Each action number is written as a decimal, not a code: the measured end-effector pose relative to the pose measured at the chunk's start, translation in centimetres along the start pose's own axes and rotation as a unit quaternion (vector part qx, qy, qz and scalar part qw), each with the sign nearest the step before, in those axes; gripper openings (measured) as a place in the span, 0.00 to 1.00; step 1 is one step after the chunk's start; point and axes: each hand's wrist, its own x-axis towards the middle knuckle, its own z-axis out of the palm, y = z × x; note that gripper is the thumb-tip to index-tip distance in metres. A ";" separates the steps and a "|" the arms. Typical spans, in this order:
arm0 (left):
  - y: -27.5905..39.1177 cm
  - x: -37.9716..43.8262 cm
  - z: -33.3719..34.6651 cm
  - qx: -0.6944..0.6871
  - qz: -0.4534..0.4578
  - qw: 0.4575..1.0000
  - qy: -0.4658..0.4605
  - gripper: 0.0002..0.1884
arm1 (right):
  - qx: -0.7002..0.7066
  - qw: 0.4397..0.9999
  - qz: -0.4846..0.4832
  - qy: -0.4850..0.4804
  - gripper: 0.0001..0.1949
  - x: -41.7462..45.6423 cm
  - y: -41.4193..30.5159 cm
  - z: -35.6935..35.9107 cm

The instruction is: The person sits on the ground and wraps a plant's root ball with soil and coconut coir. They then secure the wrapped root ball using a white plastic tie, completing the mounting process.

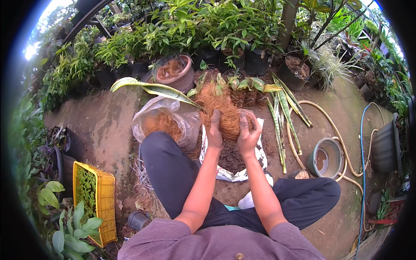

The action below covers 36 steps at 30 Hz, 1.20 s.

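Observation:
My left hand (215,131) and my right hand (248,131) clasp a ball of brown coconut fibre (230,125) from both sides. Beneath it an open white sack (265,159) holds dark soil (231,160). Just beyond the ball is more loose fibre (213,94). A variegated snake plant leaf (162,90) reaches from the fibre to the upper left; whether it is rooted in the ball is hidden. Left of my hands a clear plastic bag (190,126) contains coconut fibre (162,125). Several cut snake plant leaves (284,110) lie on the ground to the right.
Small potted plants (250,94) and a clay pot (178,74) stand ahead, before a row of leafy plants. A grey-green bucket (326,157), a beige hose (331,120) and a blue hose (362,162) are at the right. A yellow crate (105,201) stands at the left.

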 end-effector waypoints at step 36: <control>2.3 0.7 -2.2 0.001 0.021 0.996 -0.082 0.26 | 0.087 0.925 0.358 -0.099 0.24 0.1 2.5 0.0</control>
